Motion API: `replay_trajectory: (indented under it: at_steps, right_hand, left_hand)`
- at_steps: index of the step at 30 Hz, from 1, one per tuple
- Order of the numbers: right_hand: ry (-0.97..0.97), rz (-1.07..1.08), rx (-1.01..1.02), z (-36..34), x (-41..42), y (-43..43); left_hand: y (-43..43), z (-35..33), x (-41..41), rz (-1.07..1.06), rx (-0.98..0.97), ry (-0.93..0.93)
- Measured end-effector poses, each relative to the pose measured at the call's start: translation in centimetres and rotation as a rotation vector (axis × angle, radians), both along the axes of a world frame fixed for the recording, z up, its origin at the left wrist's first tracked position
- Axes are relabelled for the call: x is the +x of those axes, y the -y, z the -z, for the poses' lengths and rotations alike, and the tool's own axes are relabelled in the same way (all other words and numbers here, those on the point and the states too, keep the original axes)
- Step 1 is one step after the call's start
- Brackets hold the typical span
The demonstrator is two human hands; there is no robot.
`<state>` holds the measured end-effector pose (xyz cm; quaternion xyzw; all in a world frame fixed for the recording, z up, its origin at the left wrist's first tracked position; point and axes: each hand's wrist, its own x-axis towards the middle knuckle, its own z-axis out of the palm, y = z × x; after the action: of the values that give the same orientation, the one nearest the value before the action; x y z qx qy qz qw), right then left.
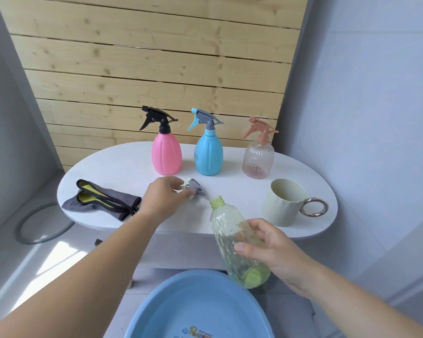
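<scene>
My right hand (269, 250) grips a clear green bottle (232, 237) with no top, tilted with its open neck pointing up and away over the near edge of the white oval table (122, 162). A little water sits in its lower end. On the table my left hand (165, 196) curls its fingers round a grey and pale green spray head (195, 187) that lies there.
A pink spray bottle (166, 152), a blue one (209, 152) and a clear pinkish one (258, 157) stand in a row at the back. A pale green mug (285, 203) stands at right, a folded grey cloth (100, 200) at left. A blue basin (195, 306) sits below me.
</scene>
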<state>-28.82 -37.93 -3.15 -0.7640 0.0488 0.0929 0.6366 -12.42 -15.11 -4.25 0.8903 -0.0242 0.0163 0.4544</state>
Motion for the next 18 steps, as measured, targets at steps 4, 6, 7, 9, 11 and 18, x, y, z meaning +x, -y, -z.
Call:
replay_trajectory:
  at_steps: [4,6,7,9,11,18]
  right_hand:
    - [0.038,0.042,0.042,-0.4,0.1,-0.2]
    - [0.053,0.058,0.064,-0.6,0.1,-0.4]
    - [0.061,0.065,0.083,-0.9,0.0,-0.6]
    - [0.087,0.075,0.13,-1.4,-0.2,-1.0]
    - [0.105,0.07,0.17,-1.9,-0.5,-1.6]
    - [0.191,-0.025,0.032,-3.0,-2.2,-2.9]
  left_hand:
    - [-0.4,-2.5,-0.8,0.012,-0.045,0.121]
    - [-0.3,-4.3,-2.1,0.055,-0.121,0.124]
    - [-0.3,-5.1,-3.0,0.104,-0.202,0.058]
    - [-0.2,-6.0,-5.4,0.274,-0.407,-0.18]
    - [-0.2,-5.9,-7.9,0.451,-0.511,-0.389]
    - [1.0,-5.8,-13.0,0.49,-0.622,-0.387]
